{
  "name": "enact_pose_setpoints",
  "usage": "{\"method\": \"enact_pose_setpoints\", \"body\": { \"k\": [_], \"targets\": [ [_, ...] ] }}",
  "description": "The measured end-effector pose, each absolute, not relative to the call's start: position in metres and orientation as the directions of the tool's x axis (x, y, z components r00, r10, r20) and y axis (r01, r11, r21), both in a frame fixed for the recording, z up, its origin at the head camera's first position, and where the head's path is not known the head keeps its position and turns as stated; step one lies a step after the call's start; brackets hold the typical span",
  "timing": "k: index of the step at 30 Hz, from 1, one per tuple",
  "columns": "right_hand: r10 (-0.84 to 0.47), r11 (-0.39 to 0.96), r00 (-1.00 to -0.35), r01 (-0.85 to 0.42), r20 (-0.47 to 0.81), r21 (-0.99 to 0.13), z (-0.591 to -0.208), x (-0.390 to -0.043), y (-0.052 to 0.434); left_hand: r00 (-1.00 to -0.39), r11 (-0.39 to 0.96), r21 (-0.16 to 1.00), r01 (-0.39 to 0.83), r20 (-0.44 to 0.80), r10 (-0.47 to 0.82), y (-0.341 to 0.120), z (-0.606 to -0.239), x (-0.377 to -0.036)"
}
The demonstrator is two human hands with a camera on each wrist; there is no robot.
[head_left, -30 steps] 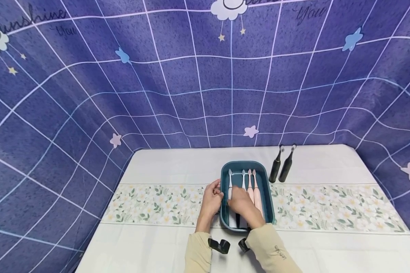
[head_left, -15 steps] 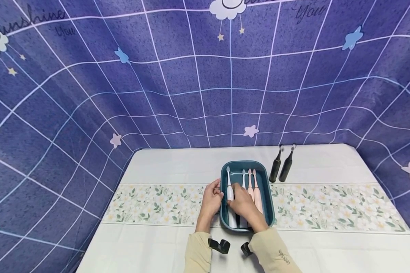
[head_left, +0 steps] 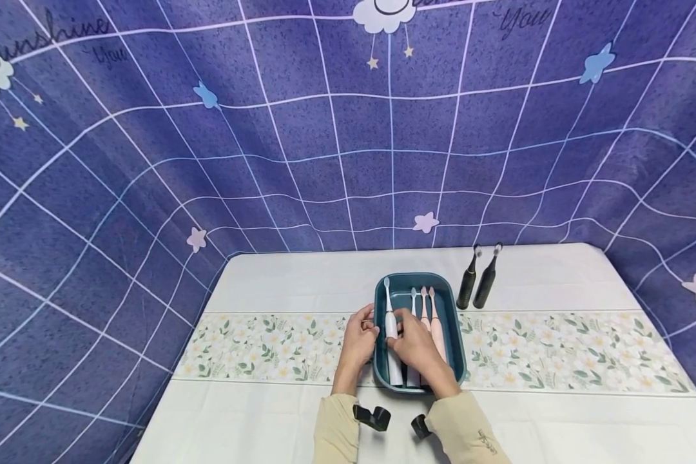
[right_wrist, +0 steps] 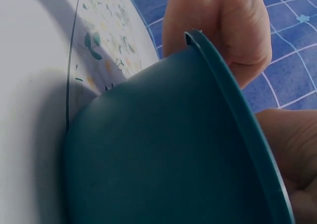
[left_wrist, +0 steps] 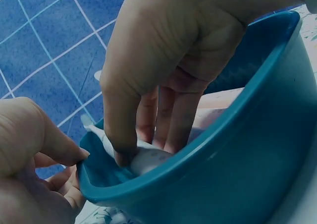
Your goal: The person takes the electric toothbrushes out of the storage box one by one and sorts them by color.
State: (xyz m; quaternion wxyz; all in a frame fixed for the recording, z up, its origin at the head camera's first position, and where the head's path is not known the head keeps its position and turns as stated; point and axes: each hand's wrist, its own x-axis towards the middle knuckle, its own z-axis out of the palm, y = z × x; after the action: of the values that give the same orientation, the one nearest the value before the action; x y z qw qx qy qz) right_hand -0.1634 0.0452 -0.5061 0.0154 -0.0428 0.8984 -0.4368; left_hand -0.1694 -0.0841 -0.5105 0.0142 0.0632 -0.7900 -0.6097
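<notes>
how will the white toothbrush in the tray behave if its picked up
Likely stiff: the white toothbrush is a straight, hard-looking body. Its smooth rounded handle may slip or roll, though the tray walls would stop it. The right hand pinches it with fingertips alone, so it is probably light.

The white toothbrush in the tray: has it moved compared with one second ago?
Yes. The white toothbrush slid toward the tray's far rim: its head now lies beyond the neighbouring brush heads, gripped by the right hand.
</notes>
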Motion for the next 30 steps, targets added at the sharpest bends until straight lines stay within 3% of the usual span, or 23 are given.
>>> {"method": "enact_pose_setpoints", "body": {
  "k": [6,15,30],
  "targets": [
    [-0.061,0.591,-0.996,-0.083,0.058,-0.803,-0.502,-0.161,0.048,-0.994,0.238,0.971,-0.021,0.006,-0.112,-0.085,-0.514,-0.169],
    [-0.037,0.551,-0.996,-0.093,0.087,-0.829,-0.490,-0.159,0.054,-0.989,0.223,0.970,-0.099,-0.072,-0.130,-0.084,-0.511,-0.170],
    [0.030,0.528,-0.984,-0.132,0.174,-0.839,-0.469,-0.146,0.073,-0.989,0.257,0.962,-0.092,-0.059,-0.134,-0.083,-0.509,-0.168]
  ]
}}
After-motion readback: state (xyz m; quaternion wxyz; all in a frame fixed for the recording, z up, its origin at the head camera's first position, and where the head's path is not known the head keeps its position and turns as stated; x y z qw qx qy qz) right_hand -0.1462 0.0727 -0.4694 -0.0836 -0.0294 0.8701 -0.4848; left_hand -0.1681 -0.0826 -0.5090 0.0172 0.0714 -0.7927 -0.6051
